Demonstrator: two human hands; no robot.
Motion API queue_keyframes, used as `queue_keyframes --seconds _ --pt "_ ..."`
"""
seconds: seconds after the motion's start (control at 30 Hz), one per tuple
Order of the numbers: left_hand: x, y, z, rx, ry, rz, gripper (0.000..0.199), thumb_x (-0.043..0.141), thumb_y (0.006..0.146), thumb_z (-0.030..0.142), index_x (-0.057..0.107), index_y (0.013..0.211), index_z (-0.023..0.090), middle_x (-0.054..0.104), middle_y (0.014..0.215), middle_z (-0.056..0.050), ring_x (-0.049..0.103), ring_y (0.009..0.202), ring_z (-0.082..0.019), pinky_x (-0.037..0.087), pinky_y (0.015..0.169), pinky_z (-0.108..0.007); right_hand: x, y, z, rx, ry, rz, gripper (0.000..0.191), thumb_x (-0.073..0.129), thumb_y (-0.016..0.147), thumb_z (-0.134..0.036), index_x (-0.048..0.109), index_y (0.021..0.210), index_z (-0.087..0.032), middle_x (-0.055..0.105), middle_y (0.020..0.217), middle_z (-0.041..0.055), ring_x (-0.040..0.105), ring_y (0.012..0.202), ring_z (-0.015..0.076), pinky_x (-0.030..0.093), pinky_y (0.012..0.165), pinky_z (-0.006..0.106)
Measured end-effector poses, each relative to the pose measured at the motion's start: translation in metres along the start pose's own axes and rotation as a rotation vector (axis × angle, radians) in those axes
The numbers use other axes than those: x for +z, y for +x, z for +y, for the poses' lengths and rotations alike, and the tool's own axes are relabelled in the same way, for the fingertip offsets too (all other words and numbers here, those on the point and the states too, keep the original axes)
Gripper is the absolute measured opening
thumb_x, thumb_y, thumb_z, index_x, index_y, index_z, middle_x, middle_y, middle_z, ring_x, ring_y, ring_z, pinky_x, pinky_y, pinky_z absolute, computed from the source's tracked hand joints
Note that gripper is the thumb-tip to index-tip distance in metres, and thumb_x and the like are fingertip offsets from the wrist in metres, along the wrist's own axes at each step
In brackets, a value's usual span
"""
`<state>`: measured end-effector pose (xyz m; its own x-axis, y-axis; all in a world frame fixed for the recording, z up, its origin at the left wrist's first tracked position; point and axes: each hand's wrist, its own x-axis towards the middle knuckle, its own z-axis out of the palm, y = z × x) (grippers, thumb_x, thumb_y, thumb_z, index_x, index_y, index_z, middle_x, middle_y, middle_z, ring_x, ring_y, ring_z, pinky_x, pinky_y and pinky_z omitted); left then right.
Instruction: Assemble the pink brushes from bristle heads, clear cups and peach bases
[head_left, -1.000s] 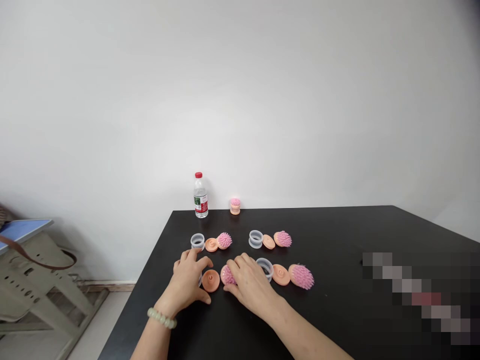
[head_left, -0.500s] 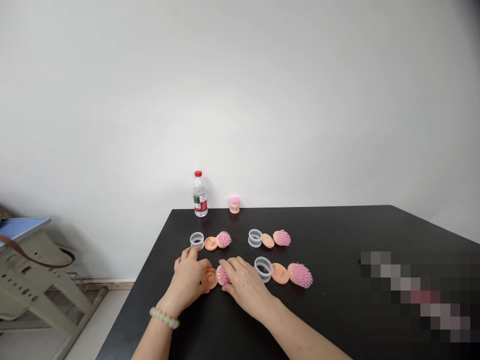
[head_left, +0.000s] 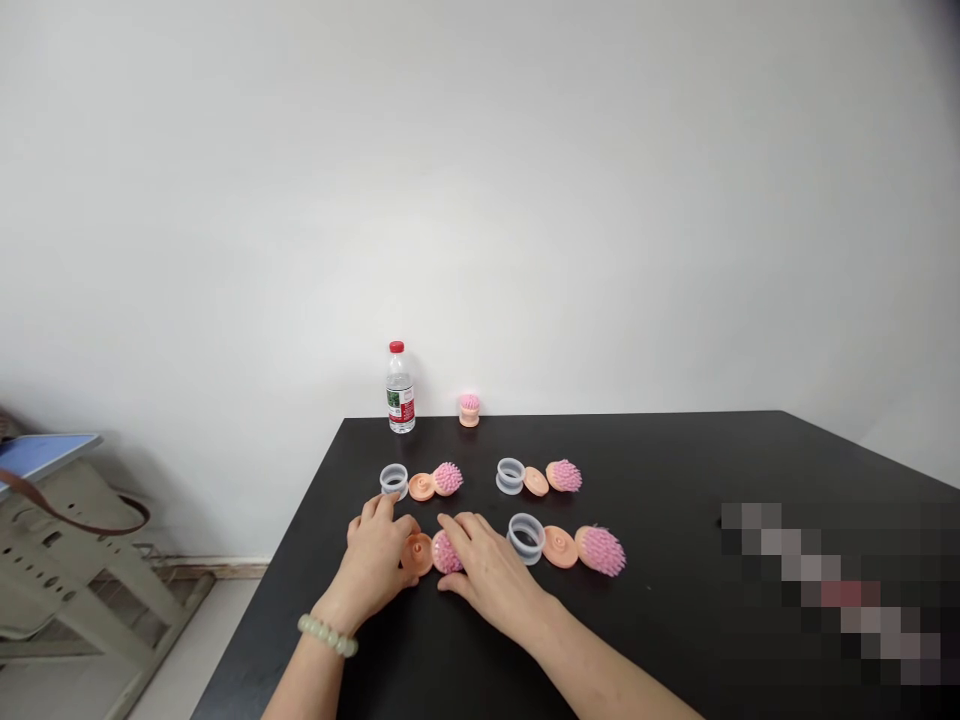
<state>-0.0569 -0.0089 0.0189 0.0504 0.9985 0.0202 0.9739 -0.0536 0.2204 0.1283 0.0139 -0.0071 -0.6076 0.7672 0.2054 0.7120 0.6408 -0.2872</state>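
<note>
My left hand [head_left: 376, 553] rests over the left end of the front-left group, its fingers curved beside a peach disc [head_left: 418, 553]; what lies under the palm is hidden. The fingers of my right hand [head_left: 486, 563] close around a pink bristle brush head [head_left: 445, 552] right of that disc. Further right lie a clear ring [head_left: 526, 539], a peach disc [head_left: 560, 547] and a pink brush head [head_left: 601, 551]. Behind them are a clear ring [head_left: 394, 481], disc [head_left: 421, 487] and brush head [head_left: 448, 479], and another ring [head_left: 510, 476], disc [head_left: 535, 481] and brush head [head_left: 564, 476].
A water bottle [head_left: 401, 395] with a red cap and a small assembled brush [head_left: 469, 410] stand at the back of the black table [head_left: 645, 450], near the wall. A blue-topped desk [head_left: 45, 455] is at the left. Pixelation covers the right side.
My right thumb has shifted slightly left along the brush head's near side. The peach disc between my hands has moved very slightly left.
</note>
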Motion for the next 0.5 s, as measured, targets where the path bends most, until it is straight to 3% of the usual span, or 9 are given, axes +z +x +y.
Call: queue_keyframes --seconds 0.2,0.33,0.5 --pt "-0.0005 -0.0023 0.0012 -0.009 0.013 0.022 0.027 0.069 0.075 0.025 0.072 0.102 0.026 0.051 0.145 -0.014 0.039 0.139 -0.037 0.041 0.101 -0.05 -0.0034 0.0005 0.0001 0.033 -0.022 -0.009 0.047 0.079 0.08 -0.022 0.062 0.123 -0.014 0.065 0.111 0.0126 0.063 0.108 0.0327 0.058 0.09 0.047" --pt "0.0008 -0.0014 0.0004 -0.008 0.016 0.03 0.029 0.072 0.073 0.025 0.072 0.102 0.024 0.05 0.146 -0.015 0.038 0.14 -0.037 0.041 0.102 -0.05 -0.0015 0.0005 0.0015 0.08 0.016 -0.014 0.065 0.08 0.079 -0.025 0.053 0.137 -0.01 0.065 0.116 0.0161 0.062 0.111 0.0342 0.056 0.093 0.048" --pt "0.0005 0.0004 -0.0002 -0.026 0.008 0.029 0.054 0.087 0.058 0.027 0.07 0.108 0.023 0.048 0.149 -0.015 0.037 0.141 -0.039 0.041 0.103 -0.052 -0.0009 0.0008 0.002 0.069 0.069 -0.033 0.079 0.084 0.077 -0.029 0.046 0.143 -0.009 0.064 0.122 0.0183 0.059 0.116 0.0356 0.054 0.097 0.048"
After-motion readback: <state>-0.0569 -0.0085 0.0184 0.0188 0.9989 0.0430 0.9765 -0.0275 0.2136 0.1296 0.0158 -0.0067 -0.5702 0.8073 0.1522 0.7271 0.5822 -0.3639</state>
